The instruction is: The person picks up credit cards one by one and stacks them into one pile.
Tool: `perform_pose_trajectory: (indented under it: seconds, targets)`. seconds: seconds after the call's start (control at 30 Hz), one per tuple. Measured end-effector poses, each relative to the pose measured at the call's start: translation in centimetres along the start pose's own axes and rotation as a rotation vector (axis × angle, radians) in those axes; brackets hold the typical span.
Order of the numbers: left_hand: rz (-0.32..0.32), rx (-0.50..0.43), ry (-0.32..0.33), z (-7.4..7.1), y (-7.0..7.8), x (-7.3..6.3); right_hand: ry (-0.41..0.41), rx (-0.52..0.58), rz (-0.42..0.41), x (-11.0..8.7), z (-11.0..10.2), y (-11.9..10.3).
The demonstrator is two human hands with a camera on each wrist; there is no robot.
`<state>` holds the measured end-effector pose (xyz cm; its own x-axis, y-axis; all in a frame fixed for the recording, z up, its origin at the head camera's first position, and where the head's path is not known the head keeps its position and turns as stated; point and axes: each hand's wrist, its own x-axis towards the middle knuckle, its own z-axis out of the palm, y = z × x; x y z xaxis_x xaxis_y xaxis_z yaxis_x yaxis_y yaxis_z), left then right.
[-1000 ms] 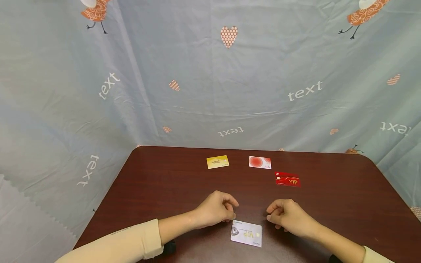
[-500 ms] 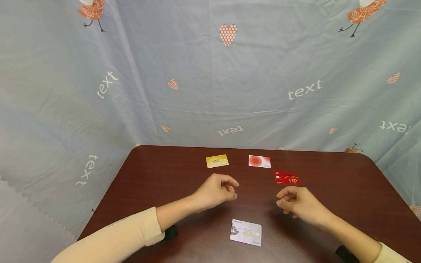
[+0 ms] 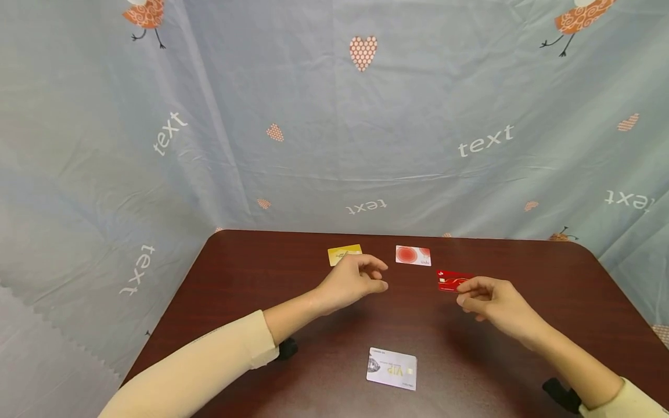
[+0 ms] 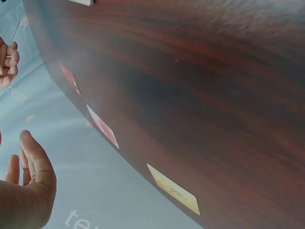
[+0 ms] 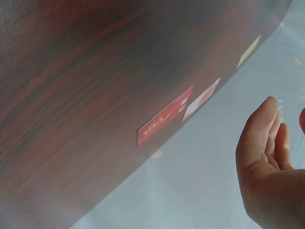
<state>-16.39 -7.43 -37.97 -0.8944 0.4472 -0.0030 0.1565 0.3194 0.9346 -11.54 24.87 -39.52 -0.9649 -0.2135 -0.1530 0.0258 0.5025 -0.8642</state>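
Note:
My left hand (image 3: 351, 283) hovers over the table with loosely bent fingers and nothing between them. In the head view it overlaps the lower edge of a yellow card (image 3: 341, 253). My right hand (image 3: 493, 302), also holding nothing, is above the table and covers the right part of a red VIP card (image 3: 449, 280). A gap separates that hand from the red card (image 5: 164, 117) in the right wrist view. A white card with a red circle (image 3: 413, 255) lies farther back between the hands. The silvery VIP card (image 3: 392, 368) lies near the front.
The dark reddish-brown wooden table (image 3: 251, 273) has rounded far corners. A pale blue curtain (image 3: 313, 104) printed with hearts, birds and words hangs behind it and along the sides.
Both hands have moved away from the silvery card toward the far side of the table, the left toward the yellow card and the right toward the red one. The cards lie still.

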Motion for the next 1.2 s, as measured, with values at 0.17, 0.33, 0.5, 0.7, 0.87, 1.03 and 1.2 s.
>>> perform_pose_trajectory:
  seconds: [0.17,0.33,0.5,0.7,0.87,1.03,1.2]
  targets:
    - [0.013,0.01,0.016,0.7,0.3,1.6,0.032,-0.012,-0.009,0.4,-0.9,0.5]
    - [0.061,0.044,0.013,1.7,0.8,3.7,0.068,-0.001,0.002,0.9,-1.6,1.2]
    - [0.074,0.08,0.02,3.1,1.1,5.4,0.091,-0.006,-0.001,1.6,-2.3,1.9]
    - [0.04,0.085,0.02,4.9,0.8,7.0,0.079,-0.039,-0.005,2.3,-3.0,3.0]
    - [0.012,0.083,0.005,5.9,0.3,8.2,0.054,-0.038,0.018,3.1,-3.3,3.6]
    - [-0.02,0.053,-0.008,6.9,-0.1,9.4,0.024,-0.041,0.042,3.8,-3.7,4.5]
    - [-0.074,0.018,-0.032,7.9,-0.4,10.3,-0.004,-0.063,0.047,4.4,-4.2,5.5]
